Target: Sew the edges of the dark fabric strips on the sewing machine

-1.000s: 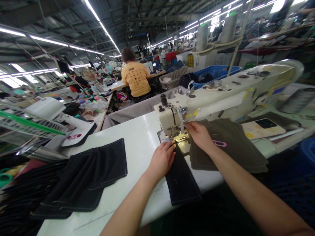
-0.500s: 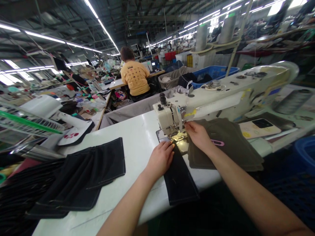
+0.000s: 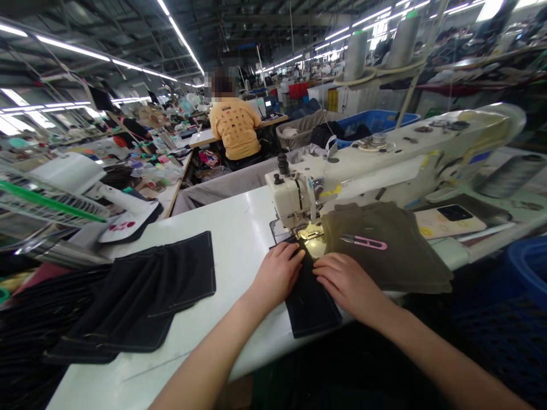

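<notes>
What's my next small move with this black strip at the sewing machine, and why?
Probably feed the black strip straight under the presser foot, guiding it with your left hand and right hand. Its end already reaches the foot, and both hands are beside it.

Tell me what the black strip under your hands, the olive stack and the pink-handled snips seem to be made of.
The black strip looks like matte woven cotton or denim, with no sheen; the fibre can't be told. The olive stack seems similar soft cloth, lying in limp folds. The snips look like shiny steel blades with a glossy pink plastic grip.
</notes>
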Available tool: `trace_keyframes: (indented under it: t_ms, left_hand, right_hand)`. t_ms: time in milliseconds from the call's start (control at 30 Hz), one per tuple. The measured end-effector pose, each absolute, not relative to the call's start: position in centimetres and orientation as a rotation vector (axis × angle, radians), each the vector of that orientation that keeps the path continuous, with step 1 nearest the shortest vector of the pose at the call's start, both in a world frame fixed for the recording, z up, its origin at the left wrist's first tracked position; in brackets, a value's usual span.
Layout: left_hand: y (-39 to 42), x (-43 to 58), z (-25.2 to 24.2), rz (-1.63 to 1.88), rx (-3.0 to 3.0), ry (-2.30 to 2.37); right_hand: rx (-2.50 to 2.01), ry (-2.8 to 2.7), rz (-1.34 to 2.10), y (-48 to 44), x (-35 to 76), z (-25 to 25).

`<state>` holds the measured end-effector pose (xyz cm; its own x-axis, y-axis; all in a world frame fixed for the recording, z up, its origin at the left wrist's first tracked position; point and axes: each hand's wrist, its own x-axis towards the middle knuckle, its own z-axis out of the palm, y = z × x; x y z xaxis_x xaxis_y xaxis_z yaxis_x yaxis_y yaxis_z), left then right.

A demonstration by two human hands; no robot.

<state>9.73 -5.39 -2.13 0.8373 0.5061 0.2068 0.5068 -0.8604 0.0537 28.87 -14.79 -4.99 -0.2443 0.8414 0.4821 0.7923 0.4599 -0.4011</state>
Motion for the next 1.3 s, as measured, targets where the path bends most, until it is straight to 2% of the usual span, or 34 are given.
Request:
trace_keyframes:
  t_ms: [133,300,833,1300]
  left_hand:
    - [-7.9,9.6,-1.7,-0.237,-3.030,-0.773]
    - [-8.9,9.2,-2.3,-0.331,-3.037,-0.749]
    - [-4.1,9.3,-2.5,-0.379,-3.038,-0.793]
    - [-3.9,9.1,-2.9,-0.419,-3.006,-0.803]
  right_hand:
    - [-1.357,-2.126,-0.014,-16.2,28.9,-5.9]
    - [-1.355,-2.148,-0.052,-16.0,28.9,-5.7]
    - [-1.387,-2.188,-0.027,-10.9,29.1,-4.8]
    - [-1.368,-2.186,-0.054,-10.5,29.0,-5.3]
